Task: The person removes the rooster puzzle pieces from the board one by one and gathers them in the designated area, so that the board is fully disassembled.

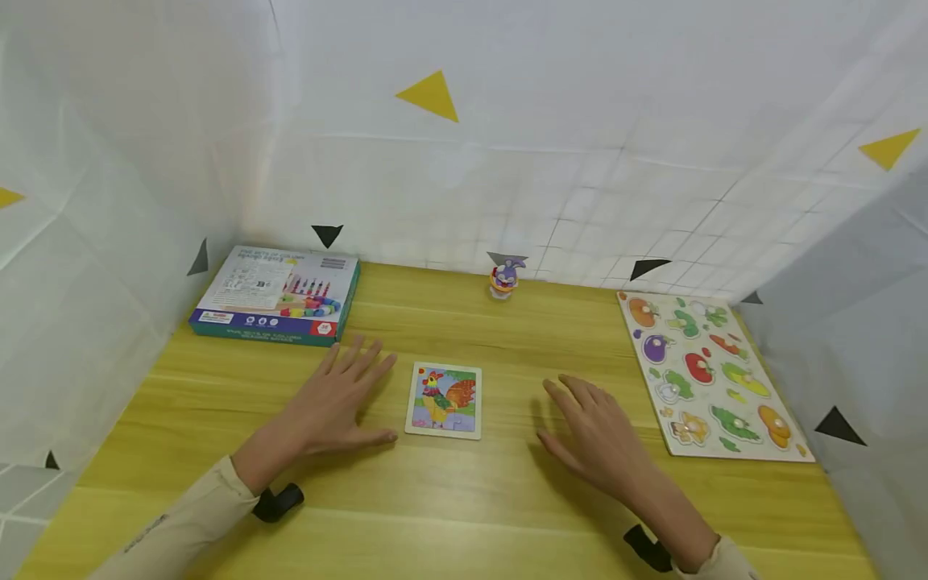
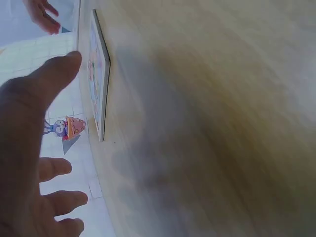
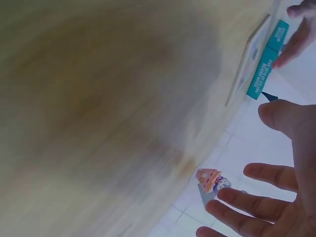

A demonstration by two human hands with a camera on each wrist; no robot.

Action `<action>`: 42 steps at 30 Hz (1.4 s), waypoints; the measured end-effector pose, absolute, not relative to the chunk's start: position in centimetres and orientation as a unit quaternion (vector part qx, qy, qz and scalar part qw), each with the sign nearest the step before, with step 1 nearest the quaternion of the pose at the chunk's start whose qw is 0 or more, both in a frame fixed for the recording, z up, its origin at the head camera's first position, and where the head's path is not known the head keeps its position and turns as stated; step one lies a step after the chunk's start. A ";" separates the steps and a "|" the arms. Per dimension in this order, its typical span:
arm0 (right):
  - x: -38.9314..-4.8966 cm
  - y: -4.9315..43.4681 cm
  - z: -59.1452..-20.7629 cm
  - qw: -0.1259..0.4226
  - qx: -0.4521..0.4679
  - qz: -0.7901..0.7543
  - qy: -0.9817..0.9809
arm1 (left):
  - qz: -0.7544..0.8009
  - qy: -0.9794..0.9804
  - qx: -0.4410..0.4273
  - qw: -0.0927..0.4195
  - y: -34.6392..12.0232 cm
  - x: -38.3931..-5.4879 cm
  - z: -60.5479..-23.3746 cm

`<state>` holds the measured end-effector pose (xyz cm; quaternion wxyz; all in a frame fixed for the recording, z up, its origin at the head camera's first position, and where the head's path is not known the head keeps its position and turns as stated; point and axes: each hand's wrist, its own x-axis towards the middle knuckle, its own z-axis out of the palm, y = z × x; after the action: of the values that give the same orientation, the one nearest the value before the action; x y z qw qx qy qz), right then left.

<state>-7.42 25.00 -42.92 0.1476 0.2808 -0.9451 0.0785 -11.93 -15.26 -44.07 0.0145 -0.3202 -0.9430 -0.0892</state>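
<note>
squarish rooster jigsaw puzzle, pale-bordered, orange-tailed bird | left hand left, right hand right | both grips slack, fingers extended

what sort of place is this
Possibly a tabletop play or filming booth: a yellow wood-grain table bordered by white sheeting with yellow and black triangles, a square white-bordered rooster puzzle and a white vegetable puzzle board.

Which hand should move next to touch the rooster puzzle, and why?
I'd probably ease the left hand a little inward until it touches the near edge of the rooster puzzle. That hand looks open and holds nothing, and it is closer to the puzzle than the right hand, which has a wider stretch of bare table to cross.
</note>
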 end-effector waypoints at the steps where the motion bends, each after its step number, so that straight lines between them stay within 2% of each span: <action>1: -7.5 24.8 -42.9 0.149 0.281 0.091 -0.944 | -0.099 -0.942 -0.321 0.011 -15.1 -12.1 -44.1; 13: -9.4 21.8 -43.2 0.152 0.289 0.183 -0.927 | -0.134 -0.938 -0.318 -0.017 -13.9 -12.7 -45.0; 25: -11.6 18.6 -42.5 0.093 0.288 0.226 -0.926 | -0.119 -0.941 -0.316 -0.036 -13.3 -14.1 -45.1; 42: -13.6 14.1 -42.9 0.056 0.339 0.250 -0.905 | -0.135 -0.935 -0.320 -0.066 -12.4 -14.7 -45.0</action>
<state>-13.57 14.10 -42.94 0.0561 0.3390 -0.9053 0.2499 -14.71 -12.42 -45.01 -0.0656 -0.3202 -0.9354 -0.1350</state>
